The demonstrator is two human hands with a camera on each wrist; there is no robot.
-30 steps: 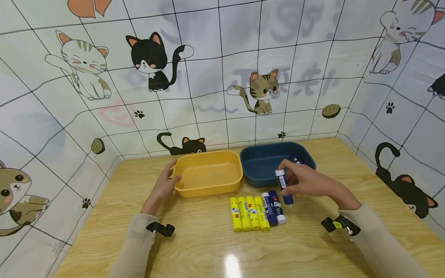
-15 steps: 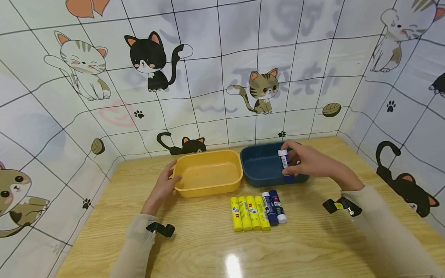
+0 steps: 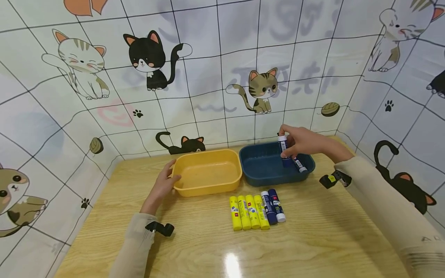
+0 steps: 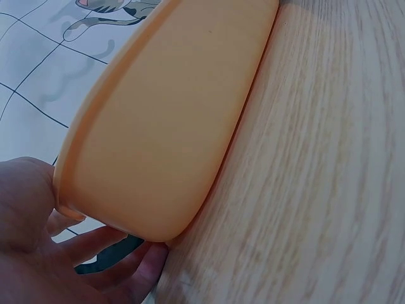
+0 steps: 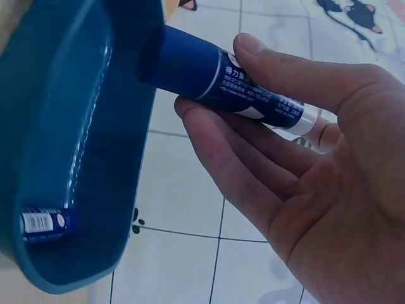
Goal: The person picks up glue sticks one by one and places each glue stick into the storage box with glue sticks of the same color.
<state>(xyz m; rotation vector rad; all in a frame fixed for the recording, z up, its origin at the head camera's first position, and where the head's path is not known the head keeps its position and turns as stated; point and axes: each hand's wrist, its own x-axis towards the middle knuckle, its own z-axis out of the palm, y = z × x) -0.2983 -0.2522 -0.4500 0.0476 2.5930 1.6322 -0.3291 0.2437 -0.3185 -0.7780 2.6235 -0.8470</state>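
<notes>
My left hand [image 3: 164,183] grips the left end of a yellow plastic bin [image 3: 208,190], thumb over the rim and fingers along the outer wall. In the left wrist view the bin's side [image 4: 164,126] fills the middle. Over the dark blue bin [image 3: 265,178], my right hand [image 3: 303,141] pinches a dark blue glue stick [image 3: 283,145], white end up in the head view. The right wrist view shows this glue stick [image 5: 240,82] between thumb and fingers, its blue end at the bin's rim. Another blue glue stick [image 3: 299,165] lies inside, at the right end.
On the wooden table [image 3: 194,239], several yellow glue sticks [image 3: 245,212] lie side by side in front of the bins. Two blue glue sticks [image 3: 272,206] continue the row on the right. A cat-patterned sheet [image 3: 208,77] stands behind and at both sides.
My right hand has carried the blue glue stick away from the table row, up and back, over the dark blue bin. My left hand keeps its place on the yellow bin.
</notes>
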